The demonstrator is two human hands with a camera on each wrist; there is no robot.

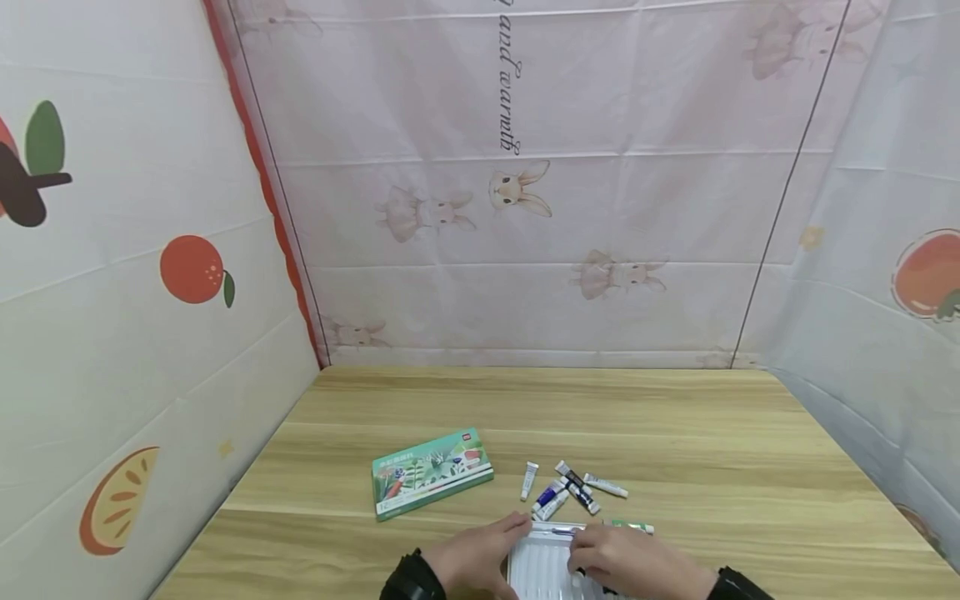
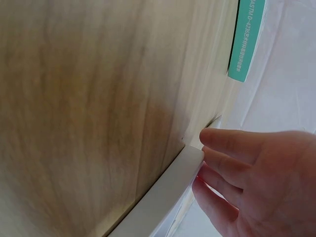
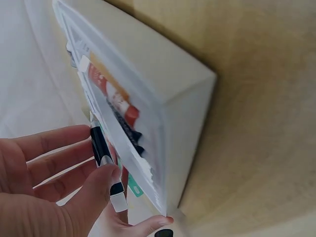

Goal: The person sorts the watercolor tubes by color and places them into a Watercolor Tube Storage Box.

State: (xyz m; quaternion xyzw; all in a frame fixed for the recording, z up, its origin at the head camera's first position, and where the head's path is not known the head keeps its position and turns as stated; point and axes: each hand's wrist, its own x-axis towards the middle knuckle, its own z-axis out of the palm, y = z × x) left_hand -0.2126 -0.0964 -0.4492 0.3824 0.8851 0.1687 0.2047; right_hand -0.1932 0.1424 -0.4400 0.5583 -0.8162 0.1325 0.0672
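Note:
A white plastic tray (image 1: pixel 542 567) with narrow grooves lies at the table's front edge. My left hand (image 1: pixel 480 552) rests along its left side, fingers extended to the far corner; the left wrist view shows fingertips right at the rim. Over the right part of the tray, my right hand (image 1: pixel 626 560) pinches a small paint tube (image 3: pixel 101 145) with a dark band between thumb and fingers. In the right wrist view, a red tube (image 3: pixel 131 116) and a black tube (image 3: pixel 122 123) lie inside the tray. A purple-marked tube (image 1: pixel 564 532) lies along its far end.
Several loose paint tubes (image 1: pixel 573 489) lie just beyond the tray, with a single white tube (image 1: pixel 529 481) to their left. A green-marked tube (image 1: pixel 632 526) is beside the right hand. A flat green paint box (image 1: pixel 432 475) lies at left. Printed cloth (image 1: pixel 465 292) hangs around the table.

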